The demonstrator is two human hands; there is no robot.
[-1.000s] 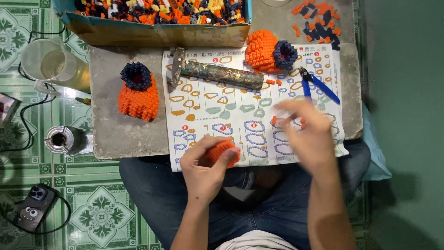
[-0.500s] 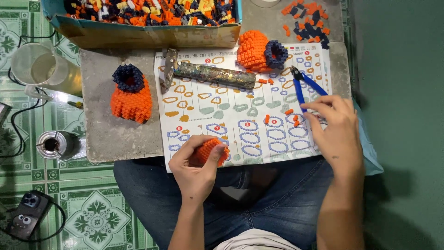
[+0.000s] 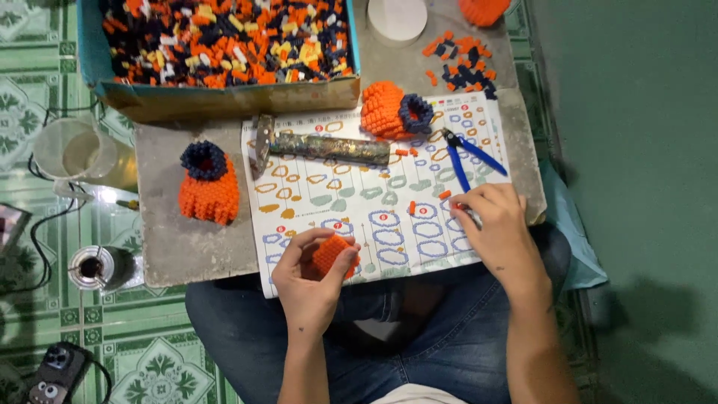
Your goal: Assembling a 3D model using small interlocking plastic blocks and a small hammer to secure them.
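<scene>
Small orange beaded piece (image 3: 331, 254) at the pattern sheet's (image 3: 351, 202) near edge, gripped in your left hand (image 3: 310, 280), your right hand (image 3: 501, 232) pinching small orange beads (image 3: 456, 206) beside blue-handled pliers (image 3: 467, 153), hammer (image 3: 321, 146) above.

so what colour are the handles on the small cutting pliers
Blue handles on the small cutting pliers, clearest in the head view.

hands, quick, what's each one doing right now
Left hand: closed around a small orange bead piece.
Right hand: fingertips pinched at the pattern sheet; what they grip cannot be told.
</scene>
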